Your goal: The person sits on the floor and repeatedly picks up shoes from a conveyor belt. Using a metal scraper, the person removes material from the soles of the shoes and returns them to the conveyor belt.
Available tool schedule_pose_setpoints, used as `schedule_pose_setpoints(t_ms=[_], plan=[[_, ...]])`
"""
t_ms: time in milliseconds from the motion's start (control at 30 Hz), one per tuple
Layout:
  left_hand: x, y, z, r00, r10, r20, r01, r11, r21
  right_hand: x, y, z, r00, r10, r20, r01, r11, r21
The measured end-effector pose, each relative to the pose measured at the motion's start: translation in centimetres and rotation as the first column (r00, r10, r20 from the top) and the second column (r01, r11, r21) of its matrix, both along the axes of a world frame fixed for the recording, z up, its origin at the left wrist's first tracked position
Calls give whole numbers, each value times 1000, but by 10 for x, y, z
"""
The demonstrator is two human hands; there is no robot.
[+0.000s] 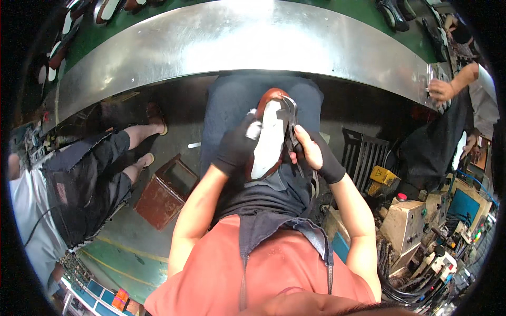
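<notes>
A reddish-brown shoe upper [268, 145] lies over my lap, its white underside turned up and its rounded brown end pointing away from me. My left hand [238, 142], in a black fingerless glove with white wrapping on a finger, grips the shoe's left side. On the other side, my right hand [318, 154], also gloved in black, is closed round dark metal pincers [291, 120]. Their curved head rests against the shoe's right edge near the far end. The fingers under the pincers' handles are partly hidden.
Ahead runs a metal bench edge [237, 42] with a green surface [168, 11] carrying shoes. A brown box [167, 192] stands on the floor at left, near a co-worker's legs [138, 139]. Machinery [408, 226] and another co-worker's hand [441, 90] are at right.
</notes>
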State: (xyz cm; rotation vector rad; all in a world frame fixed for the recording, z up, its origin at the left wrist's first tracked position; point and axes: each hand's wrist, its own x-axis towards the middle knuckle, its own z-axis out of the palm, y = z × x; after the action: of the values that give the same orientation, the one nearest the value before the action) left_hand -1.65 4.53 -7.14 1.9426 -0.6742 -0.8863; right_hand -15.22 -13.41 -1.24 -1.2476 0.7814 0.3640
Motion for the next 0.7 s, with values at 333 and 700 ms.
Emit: schedule_pose_setpoints(t_ms=[333, 700], plan=[[-40, 13, 2, 947, -193, 255, 193, 981, 26, -17, -48, 15, 803, 595, -34, -525, 678, -514], [-46, -37, -13, 974, 180, 136, -147, 964, -221, -24, -65, 22, 860, 485, -158, -498, 866, -53]])
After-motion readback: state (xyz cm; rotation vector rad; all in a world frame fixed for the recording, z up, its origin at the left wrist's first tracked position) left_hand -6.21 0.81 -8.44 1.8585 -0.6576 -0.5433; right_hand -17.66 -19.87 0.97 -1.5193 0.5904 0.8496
